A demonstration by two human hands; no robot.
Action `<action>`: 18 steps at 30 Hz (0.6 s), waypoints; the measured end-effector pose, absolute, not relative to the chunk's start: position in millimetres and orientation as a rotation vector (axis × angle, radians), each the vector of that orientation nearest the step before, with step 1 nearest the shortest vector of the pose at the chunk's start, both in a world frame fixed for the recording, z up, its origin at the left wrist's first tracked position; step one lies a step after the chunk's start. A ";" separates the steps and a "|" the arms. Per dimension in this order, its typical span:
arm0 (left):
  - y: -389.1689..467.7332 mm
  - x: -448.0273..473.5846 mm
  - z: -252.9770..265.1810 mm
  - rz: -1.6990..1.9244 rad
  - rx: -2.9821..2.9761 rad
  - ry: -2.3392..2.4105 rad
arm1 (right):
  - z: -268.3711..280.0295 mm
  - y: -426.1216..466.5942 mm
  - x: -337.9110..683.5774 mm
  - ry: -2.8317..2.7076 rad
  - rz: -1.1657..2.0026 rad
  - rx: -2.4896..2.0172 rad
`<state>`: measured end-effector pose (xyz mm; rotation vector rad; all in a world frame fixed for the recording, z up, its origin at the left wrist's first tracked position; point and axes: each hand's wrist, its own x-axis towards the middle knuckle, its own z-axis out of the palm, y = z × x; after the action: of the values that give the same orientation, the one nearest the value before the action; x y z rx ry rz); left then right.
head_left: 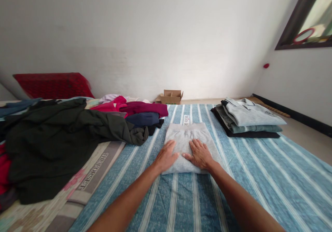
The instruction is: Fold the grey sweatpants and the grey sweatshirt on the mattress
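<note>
The grey folded cloth [185, 135] is right under both hands, flat on the blue striped sheet [233, 194]. The left hand [166, 156] lies on its left side and the right hand [199, 154] lies on its right side. Both hands are wide and flat, with palms down, and they press on the cloth and do not grip it. The thumbs point at each other, with a small gap between them.

The cloth's stretchy band [185, 126] is past the fingertips. It runs from side to side, so the band end points away from the hands, to the wall [166, 34]. The cloth looks almost square, so I cannot tell which way is its long way.

Out to the right of the right hand is a neat pile of clothes [255, 114]. Left of the left hand is a big dark green cloth [52, 135], all messy.
</note>
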<state>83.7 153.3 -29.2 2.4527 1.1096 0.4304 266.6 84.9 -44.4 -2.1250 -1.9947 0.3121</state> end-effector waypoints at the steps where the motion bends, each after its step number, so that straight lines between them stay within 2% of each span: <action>1: 144.1 74.0 -31.0 0.510 2.387 1.141 | -44.5 84.7 266.5 -1.991 0.301 -2.117; 5: 111.8 49.7 -35.8 0.815 1.805 1.329 | -44.8 84.1 266.9 -1.987 0.273 -2.092; 9: 97.4 47.5 -27.0 0.900 1.257 1.303 | -45.3 84.0 267.5 -1.986 0.260 -2.092; 18: 102.6 46.7 -6.1 0.805 1.099 1.327 | -46.5 84.9 268.5 -1.983 0.239 -2.097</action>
<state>46.7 102.6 -6.1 1.0988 1.3272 0.8046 268.5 84.9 -46.5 -2.0965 -1.9826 0.2388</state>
